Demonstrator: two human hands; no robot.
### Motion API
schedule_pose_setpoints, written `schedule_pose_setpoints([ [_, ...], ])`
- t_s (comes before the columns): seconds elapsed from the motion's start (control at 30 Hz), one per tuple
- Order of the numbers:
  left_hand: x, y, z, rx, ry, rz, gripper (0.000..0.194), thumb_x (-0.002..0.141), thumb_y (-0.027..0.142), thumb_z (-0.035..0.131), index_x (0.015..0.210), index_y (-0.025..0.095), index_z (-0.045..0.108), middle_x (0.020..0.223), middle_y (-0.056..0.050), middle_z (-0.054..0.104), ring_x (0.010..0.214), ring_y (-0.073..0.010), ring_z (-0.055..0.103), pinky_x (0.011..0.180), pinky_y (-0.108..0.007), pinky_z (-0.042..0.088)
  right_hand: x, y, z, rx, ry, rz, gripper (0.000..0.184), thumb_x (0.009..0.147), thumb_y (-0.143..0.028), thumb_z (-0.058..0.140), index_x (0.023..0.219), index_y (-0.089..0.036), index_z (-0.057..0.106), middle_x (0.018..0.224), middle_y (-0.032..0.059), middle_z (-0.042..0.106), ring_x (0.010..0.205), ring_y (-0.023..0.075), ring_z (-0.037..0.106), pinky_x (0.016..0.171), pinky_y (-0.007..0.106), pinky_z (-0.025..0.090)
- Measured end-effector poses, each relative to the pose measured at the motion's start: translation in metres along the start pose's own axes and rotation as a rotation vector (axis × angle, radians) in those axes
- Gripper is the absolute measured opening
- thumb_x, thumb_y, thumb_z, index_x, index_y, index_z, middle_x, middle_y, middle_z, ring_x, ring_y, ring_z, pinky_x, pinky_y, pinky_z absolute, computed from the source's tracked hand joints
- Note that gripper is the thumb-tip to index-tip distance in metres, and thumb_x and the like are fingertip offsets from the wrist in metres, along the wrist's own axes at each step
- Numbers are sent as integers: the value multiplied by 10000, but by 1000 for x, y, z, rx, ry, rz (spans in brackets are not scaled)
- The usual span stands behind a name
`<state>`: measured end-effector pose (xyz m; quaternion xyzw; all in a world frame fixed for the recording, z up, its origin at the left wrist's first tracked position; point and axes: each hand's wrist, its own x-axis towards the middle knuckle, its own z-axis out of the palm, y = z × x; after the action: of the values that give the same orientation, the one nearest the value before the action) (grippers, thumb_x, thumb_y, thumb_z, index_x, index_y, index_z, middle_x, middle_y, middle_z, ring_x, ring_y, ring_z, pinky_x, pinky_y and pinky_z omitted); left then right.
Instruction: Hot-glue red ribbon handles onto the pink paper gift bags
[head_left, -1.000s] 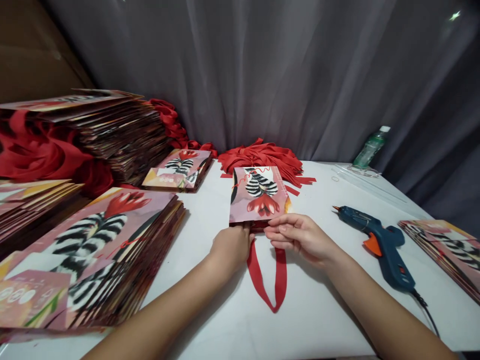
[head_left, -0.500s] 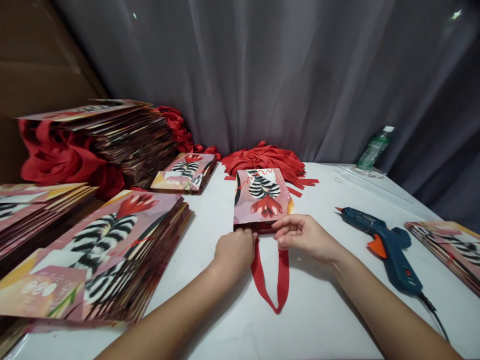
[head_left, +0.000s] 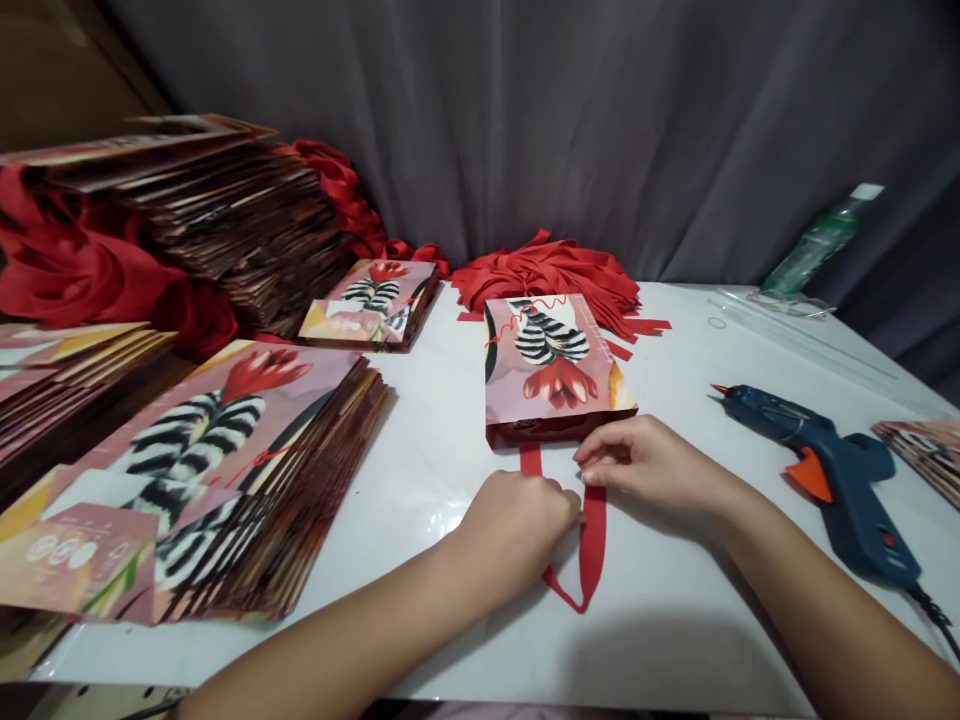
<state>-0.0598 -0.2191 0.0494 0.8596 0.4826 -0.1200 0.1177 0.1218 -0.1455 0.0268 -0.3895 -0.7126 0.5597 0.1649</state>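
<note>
A small flat paper gift bag [head_left: 553, 368] printed with a striped leaf and a red flower lies on the white table [head_left: 450, 440]. A red ribbon handle [head_left: 592, 540] loops out of its near, open edge toward me. My left hand [head_left: 517, 530] is curled closed over the left strand of the ribbon, just below the bag. My right hand [head_left: 645, 462] rests with fingers pinched at the right strand, right below the bag's bottom right corner.
Stacks of the same printed bags [head_left: 202, 470] fill the left side, with taller piles [head_left: 195, 210] and red ribbon behind. A heap of cut red ribbons [head_left: 551, 275] lies behind the bag. A blue glue gun [head_left: 825, 470] and a green bottle [head_left: 817, 240] sit at the right.
Both hands have slid down from the bag's edge along the ribbon toward me. The view has tilted down and shifted, so the bag sits further right and lower.
</note>
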Motion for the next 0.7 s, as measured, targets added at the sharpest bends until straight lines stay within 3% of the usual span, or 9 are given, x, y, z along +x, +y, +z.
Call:
schedule_pose_setpoints([
  [0.13, 4, 2, 1, -62, 73, -66, 289, 984, 301, 407, 919, 162, 651, 715, -67, 683, 625, -239, 675, 538, -317, 458, -1, -3, -2, -205, 76, 4, 350, 946, -379, 471, 699, -182, 624, 545, -9, 619, 485, 125, 571, 523, 246, 417],
  [0.23, 6, 3, 3, -109, 92, -51, 375, 1005, 352, 341, 910, 167, 653, 747, -65, 675, 661, -227, 664, 579, -329, 481, -1, -6, 2, -443, 150, -125, 473, 988, -411, 382, 644, -187, 617, 584, 19, 633, 557, 150, 591, 578, 272, 416],
  [0.33, 8, 2, 7, -77, 193, -63, 347, 1002, 323, 354, 949, 153, 651, 834, -88, 661, 794, -242, 642, 685, -360, 508, 1, -5, 12, -639, 191, -249, 425, 1005, -330, 354, 815, -184, 705, 850, 65, 708, 807, 200, 643, 738, 311, 456],
  [0.43, 11, -5, 12, -7, 308, -94, 304, 992, 262, 380, 1001, 117, 647, 948, -130, 636, 940, -270, 596, 818, -408, 499, 5, 0, 23, -812, 218, -289, 355, 995, -245, 366, 1086, -167, 701, 1156, 104, 676, 1044, 247, 606, 921, 375, 444],
  [0.7, 28, -24, 18, 40, 327, -274, 416, 994, 282, 353, 1282, 67, 562, 1246, -188, 605, 1128, -305, 581, 953, -441, 460, 21, 3, 35, -1088, 219, -148, 424, 973, -224, 401, 1353, -133, 564, 1371, 135, 571, 1259, 321, 490, 1048, 437, 372],
])
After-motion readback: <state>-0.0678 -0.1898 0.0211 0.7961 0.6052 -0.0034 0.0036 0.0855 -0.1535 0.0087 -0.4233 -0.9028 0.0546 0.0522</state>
